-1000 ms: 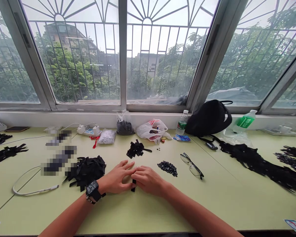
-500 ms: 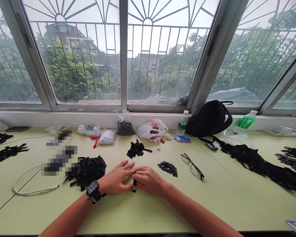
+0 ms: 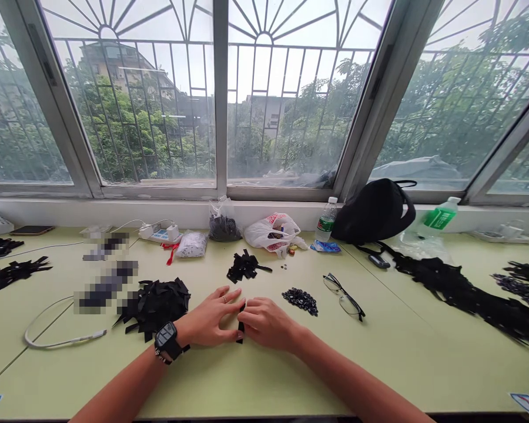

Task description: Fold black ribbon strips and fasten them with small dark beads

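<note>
Where the hands meet: a narrow black strip (image 3: 241, 330) stands nearly upright over the pale green table (image 3: 264, 382), close to the near edge, between the two hands.

Right hand (image 3: 268, 324): the fingers curl together over the strip's upper part and appear to pinch it, which would explain why it stands rather than lies flat.

Left hand (image 3: 207, 323): the fingers are loosely spread and reach rightward, with the thumb beside the strip's lower part. Whether they grip it, I cannot tell. A black wristwatch (image 3: 166, 339) sits on this wrist.

Within reach: a heap of cut black strips (image 3: 155, 306) lies left of the hands. A smaller black clump (image 3: 244, 265) lies straight ahead, and a pile of dark beads (image 3: 300, 301) lies to the right, all seemingly kept close for easy reach. Folded eyeglasses (image 3: 344, 297) rest further right.

Far right: a long trail of black strips (image 3: 462, 296) runs along the table, below a black bag (image 3: 374, 210).

Since the earlier frame: the fingers sit slightly differently around the strip, and more of its upper part shows. The heaps have not shifted.
</note>
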Action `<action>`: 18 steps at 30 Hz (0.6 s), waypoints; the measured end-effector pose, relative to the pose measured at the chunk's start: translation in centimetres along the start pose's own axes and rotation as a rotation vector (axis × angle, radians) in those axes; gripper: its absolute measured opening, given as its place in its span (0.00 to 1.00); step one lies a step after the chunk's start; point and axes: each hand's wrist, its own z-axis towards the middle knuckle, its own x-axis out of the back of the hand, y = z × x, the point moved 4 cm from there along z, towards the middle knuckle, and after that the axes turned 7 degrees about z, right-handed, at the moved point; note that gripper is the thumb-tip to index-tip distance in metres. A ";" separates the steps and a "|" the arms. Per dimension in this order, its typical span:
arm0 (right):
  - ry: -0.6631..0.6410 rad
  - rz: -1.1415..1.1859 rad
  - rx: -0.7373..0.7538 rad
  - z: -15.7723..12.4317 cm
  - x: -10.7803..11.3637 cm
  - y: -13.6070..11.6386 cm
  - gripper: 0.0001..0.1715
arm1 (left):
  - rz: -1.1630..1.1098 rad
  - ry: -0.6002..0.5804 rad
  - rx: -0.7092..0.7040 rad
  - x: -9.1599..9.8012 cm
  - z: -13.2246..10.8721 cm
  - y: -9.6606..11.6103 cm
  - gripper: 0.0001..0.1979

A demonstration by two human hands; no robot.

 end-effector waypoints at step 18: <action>-0.028 -0.006 -0.103 0.0 0.0 -0.1 0.12 | -0.001 -0.021 0.029 -0.1 -0.1 0.0 0.42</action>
